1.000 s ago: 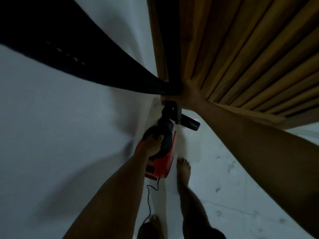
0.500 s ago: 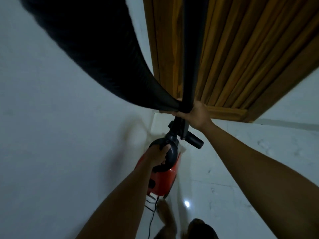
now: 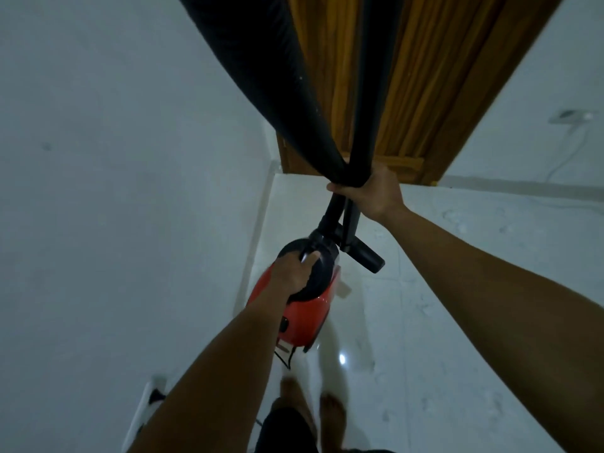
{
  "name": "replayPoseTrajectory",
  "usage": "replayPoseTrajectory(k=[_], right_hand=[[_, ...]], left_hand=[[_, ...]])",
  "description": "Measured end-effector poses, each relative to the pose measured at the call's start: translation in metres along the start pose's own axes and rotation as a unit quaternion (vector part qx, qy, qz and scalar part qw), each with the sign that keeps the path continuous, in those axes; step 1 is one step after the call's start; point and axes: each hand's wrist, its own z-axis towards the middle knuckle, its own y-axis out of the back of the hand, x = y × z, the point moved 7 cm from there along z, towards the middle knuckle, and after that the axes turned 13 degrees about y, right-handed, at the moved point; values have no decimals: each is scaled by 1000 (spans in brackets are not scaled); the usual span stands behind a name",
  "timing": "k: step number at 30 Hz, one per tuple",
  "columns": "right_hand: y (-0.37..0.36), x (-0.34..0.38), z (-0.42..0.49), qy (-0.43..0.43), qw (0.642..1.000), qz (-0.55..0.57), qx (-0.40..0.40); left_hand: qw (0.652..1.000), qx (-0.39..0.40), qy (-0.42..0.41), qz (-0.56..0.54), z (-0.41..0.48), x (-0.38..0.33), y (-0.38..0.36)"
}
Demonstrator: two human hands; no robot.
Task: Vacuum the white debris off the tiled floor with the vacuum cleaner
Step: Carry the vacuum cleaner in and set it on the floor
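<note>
Nearest you, below the vacuum cleaner (image 3: 307,318), your two bare feet (image 3: 333,416) stand on the glossy tiled floor (image 3: 474,354). The cord (image 3: 283,358) dangles from the machine's rear just ahead of them, and I judge it could catch a toe as you step.

The vacuum cleaner looks lifted off the floor, hanging from your left grip (image 3: 295,276), which is curled round its black top handle. Carried one-handed, it could swing and knock the white wall beside it.

Just above the vacuum cleaner, your right grip (image 3: 372,194) clamps the hose (image 3: 261,76) and the wand (image 3: 376,76) together. If that bundle slips, the wand may drop or strike the wooden door (image 3: 431,76) beyond.

The white debris (image 3: 454,220) shows as pale flecks on the tiles to the right of the vacuum cleaner. They are faint in this dim light, so you could miss some.

Counted:
- two feet
- one cord
- one vacuum cleaner
- two grips, both holding
- one hose
- one wand
- one door
- one wall socket (image 3: 568,116), far right of the vacuum cleaner

The flecks are too faint to count.
</note>
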Motion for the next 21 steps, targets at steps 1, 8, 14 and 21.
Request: replayPoseTrajectory(k=[1,8,14,21], right_hand=[[6,5,-21,-6,1000,-2,1],[22,30,-160,-36,999,-22,2],[7,70,-290,-57,998,-17,21],[-36,128,-427,-66,995,9,73]], left_hand=[[1000,2,-8,5,-16,8,-10],[999,31,-6,4,-123,77,-72],[999,24,3,44,-230,171,-107],[997,16,63,40,-350,294,-113]])
